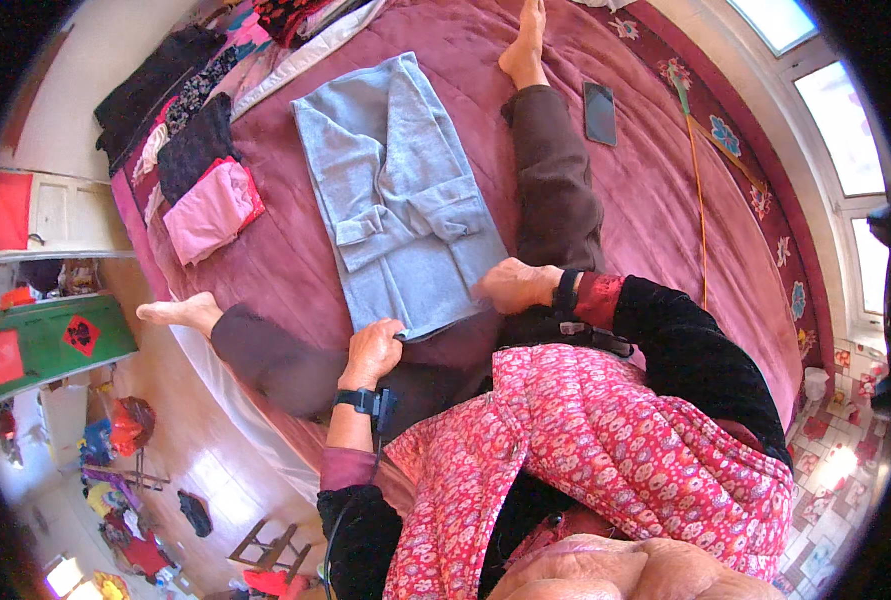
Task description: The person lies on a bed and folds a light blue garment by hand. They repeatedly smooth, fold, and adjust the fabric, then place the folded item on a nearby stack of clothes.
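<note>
A light blue long-sleeved garment lies flat in front of me on a dusky pink bed cover. Its cuffed sleeves are folded inward across its middle. At the near left corner, my left hand pinches the garment's edge between thumb and fingers. My right hand, slightly blurred, has its fingers curled at the near right corner; its fingertips are partly hidden. The garment lies between my two outstretched legs, in dark brown trousers.
Left of the garment sits a folded pink cloth beside dark clothes. A smartphone lies beyond my right leg, near a thin orange stick. The bed's left edge drops to a floor with a wooden stool.
</note>
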Demonstrator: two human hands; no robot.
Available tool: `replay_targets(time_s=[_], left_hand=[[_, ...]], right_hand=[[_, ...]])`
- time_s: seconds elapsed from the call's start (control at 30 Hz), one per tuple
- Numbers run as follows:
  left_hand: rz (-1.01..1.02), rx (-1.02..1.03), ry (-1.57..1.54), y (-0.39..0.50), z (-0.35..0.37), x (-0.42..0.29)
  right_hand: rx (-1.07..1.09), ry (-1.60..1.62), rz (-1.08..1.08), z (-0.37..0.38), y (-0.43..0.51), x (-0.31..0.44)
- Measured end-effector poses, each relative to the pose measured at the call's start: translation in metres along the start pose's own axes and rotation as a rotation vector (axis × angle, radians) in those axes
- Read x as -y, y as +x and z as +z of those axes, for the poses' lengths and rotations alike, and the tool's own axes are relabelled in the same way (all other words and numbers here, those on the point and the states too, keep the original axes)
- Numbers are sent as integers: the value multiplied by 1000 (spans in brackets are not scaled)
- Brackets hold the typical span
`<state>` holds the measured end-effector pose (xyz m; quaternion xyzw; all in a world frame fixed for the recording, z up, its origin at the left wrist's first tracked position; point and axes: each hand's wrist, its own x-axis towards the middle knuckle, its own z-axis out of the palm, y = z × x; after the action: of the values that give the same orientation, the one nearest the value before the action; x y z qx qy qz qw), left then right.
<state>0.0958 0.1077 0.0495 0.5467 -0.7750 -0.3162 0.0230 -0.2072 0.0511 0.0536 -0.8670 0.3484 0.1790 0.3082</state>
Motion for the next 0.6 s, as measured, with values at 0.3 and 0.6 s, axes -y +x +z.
replay_targets(time_s=[0.3,0.6], left_hand=[[-152,-157,-127,49,-56,20],[-94,-492,281,152,-90,52]], right_hand=[[-236,101,139,-74,17,-33],[-514,73,392,-120,89,-85]])
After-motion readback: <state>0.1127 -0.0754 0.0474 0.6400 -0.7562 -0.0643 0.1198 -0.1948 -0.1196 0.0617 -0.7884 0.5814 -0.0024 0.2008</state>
